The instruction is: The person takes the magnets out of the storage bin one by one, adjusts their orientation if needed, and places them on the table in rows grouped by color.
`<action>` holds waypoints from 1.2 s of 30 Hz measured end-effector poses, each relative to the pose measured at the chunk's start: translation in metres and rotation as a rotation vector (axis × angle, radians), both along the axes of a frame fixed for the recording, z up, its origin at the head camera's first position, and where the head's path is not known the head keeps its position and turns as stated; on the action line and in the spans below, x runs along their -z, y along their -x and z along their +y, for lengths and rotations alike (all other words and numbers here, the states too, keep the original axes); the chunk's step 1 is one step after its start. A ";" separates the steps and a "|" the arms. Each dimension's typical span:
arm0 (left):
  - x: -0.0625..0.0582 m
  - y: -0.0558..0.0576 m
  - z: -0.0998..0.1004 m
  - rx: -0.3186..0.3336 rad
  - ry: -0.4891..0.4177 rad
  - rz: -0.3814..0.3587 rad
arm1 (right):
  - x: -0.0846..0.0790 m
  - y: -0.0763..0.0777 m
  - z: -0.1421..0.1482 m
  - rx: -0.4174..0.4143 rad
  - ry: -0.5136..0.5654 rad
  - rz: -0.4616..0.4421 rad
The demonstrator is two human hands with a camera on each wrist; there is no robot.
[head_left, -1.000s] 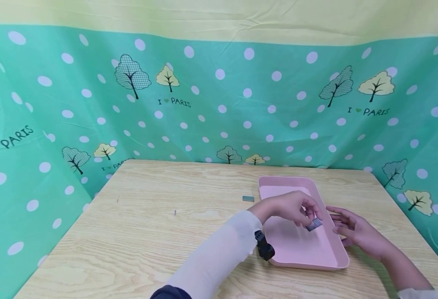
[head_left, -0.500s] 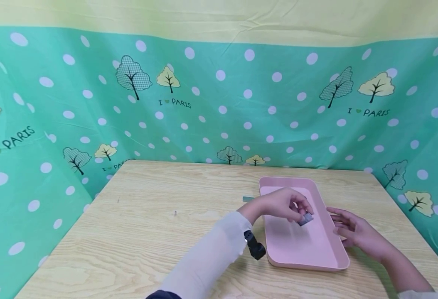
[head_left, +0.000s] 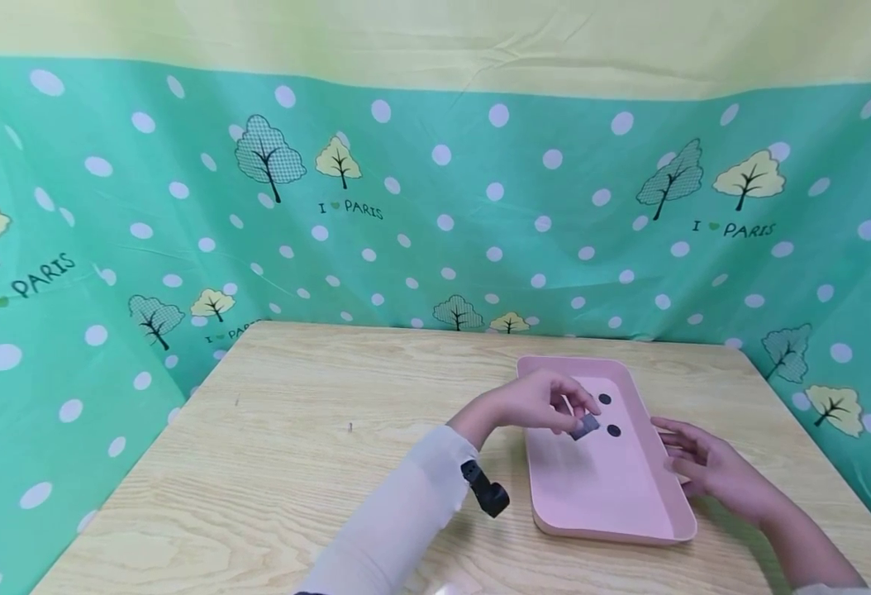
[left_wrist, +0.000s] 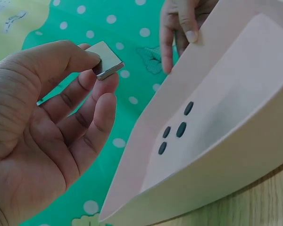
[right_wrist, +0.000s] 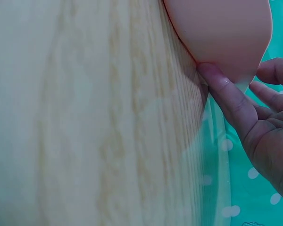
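Note:
My left hand is over the left part of a pink tray. Between thumb and fingertips it pinches a small, flat, shiny metal block, held above the tray's floor. Beside it, several dark oval discs lie on the tray floor; the head view shows only some, such as one disc near the right wall. My right hand rests against the outside of the tray's right wall. Its thumb touches the wall low down and its other fingers are fairly straight.
The tray stands on a wood-grain table. A tiny dark speck lies left of the tray. A green dotted curtain hangs behind the table and along both sides.
My left hand has drawn left with the metal block, uncovering dark discs in the tray. The flat greenish piece left of the tray is now out of sight behind my wrist. My right hand stays put.

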State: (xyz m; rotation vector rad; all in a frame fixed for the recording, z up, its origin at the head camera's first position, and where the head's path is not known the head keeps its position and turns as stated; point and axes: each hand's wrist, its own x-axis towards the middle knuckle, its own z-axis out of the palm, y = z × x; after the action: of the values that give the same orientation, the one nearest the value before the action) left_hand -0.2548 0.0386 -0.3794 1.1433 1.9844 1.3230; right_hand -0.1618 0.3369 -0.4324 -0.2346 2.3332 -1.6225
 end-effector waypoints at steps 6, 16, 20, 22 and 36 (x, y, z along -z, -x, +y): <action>-0.001 0.002 -0.014 -0.022 -0.026 0.042 | 0.001 -0.002 -0.001 -0.018 0.002 0.023; -0.002 0.001 -0.041 -0.087 0.003 0.065 | 0.000 -0.001 -0.001 0.008 -0.007 -0.005; 0.000 0.001 -0.050 -0.103 -0.006 0.056 | 0.001 0.000 -0.001 0.015 -0.006 -0.013; 0.001 0.001 -0.055 -0.109 -0.015 0.052 | 0.001 0.000 -0.001 0.015 -0.007 -0.015; 0.007 0.007 -0.087 -0.135 -0.025 0.078 | 0.001 -0.001 -0.001 0.004 0.009 -0.010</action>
State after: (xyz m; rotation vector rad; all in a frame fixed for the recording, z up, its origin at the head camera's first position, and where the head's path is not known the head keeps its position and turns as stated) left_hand -0.2613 -0.0489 -0.3867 1.1047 2.1402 1.3929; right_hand -0.1609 0.3364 -0.4331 -0.2229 2.3206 -1.6330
